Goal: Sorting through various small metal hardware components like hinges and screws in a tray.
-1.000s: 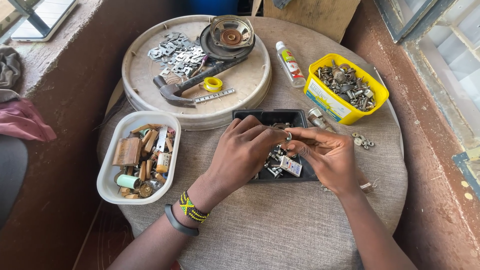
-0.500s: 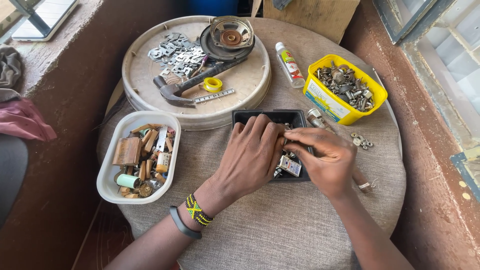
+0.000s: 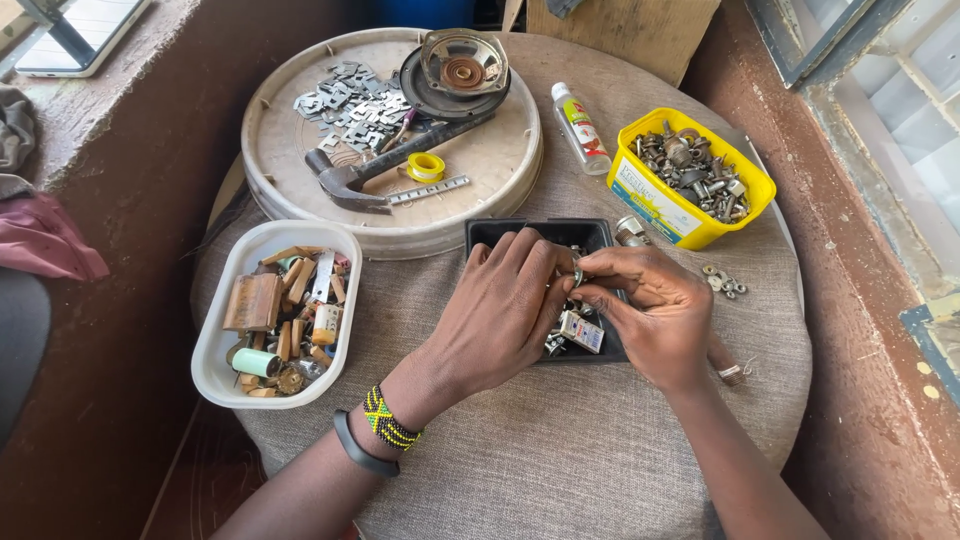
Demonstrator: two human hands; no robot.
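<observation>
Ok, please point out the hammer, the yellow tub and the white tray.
hammer [image 3: 352, 183], head view, on its metal head.
yellow tub [image 3: 650, 200], head view, on its front wall.
white tray [image 3: 226, 345], head view, on its left rim.

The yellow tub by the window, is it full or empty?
Nearly full. The yellow tub stands upright on the table, with grey metal bolts and nuts heaped up to about its rim.

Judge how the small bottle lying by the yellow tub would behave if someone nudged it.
The bottle lies on its side and looks round, so it would probably roll rather than slide, though the woven cloth may slow it. It seems to be thin plastic, so likely light. The yellow tub close beside it would probably stop a roll that way.
</observation>
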